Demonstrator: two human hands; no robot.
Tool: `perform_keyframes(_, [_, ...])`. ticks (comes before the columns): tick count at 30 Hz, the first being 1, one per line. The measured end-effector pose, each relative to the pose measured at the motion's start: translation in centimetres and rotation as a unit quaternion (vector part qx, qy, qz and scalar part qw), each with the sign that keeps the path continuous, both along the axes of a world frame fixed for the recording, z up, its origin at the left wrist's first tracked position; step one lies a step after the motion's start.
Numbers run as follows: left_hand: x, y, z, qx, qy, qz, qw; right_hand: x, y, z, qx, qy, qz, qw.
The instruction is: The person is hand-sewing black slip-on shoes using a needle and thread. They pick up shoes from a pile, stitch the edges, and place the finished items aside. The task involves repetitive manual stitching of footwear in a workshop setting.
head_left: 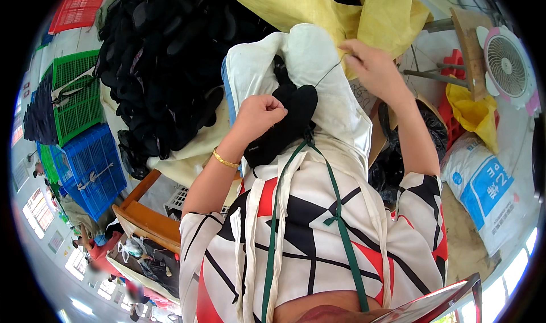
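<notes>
A black cloth slipper (300,106) with a rounded end lies on my lap, over white cloth (341,107). My left hand (260,116) is closed on its left edge, the fingers pinched together. From the slipper a dark thread (328,75) runs up to the right, pulled fairly taut. At its far end my right hand (372,71) pinches it, raised clear of the slipper beside my right knee. Whether a needle sits in those fingers is too small to tell. More black material (264,149) lies under my left hand, partly hidden.
A big heap of black slippers (165,56) lies at the far left, with yellow sheeting (324,10) beyond my knees. Right are a fan (506,61), a black-lined box (404,152) and a white sack (483,192). Blue (94,172) and green crates (77,98) stand left, near a wooden chair (153,220).
</notes>
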State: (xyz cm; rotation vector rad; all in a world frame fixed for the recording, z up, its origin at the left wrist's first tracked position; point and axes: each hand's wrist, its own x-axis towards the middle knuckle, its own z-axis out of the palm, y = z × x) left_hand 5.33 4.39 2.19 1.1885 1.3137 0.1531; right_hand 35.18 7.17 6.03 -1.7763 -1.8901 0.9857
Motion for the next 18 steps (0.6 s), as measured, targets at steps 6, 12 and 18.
perform_keyframes(6, [-0.2, -0.6, -0.1, -0.040, -0.036, 0.061, 0.997, -7.2, -1.3, -2.6, 0.010, 0.028, 0.219, 0.975])
perform_keyframes(12, [-0.6, -0.8, -0.9, -0.006, -0.065, 0.053, 0.996, -8.5, -1.1, -5.1, 0.112, -0.001, 0.266, 0.957])
perform_keyframes(18, [-1.2, -0.5, -2.6, 0.074, -0.065, 0.000, 0.995, -8.3, -0.6, -5.6, 0.091, 0.013, 0.294, 0.951])
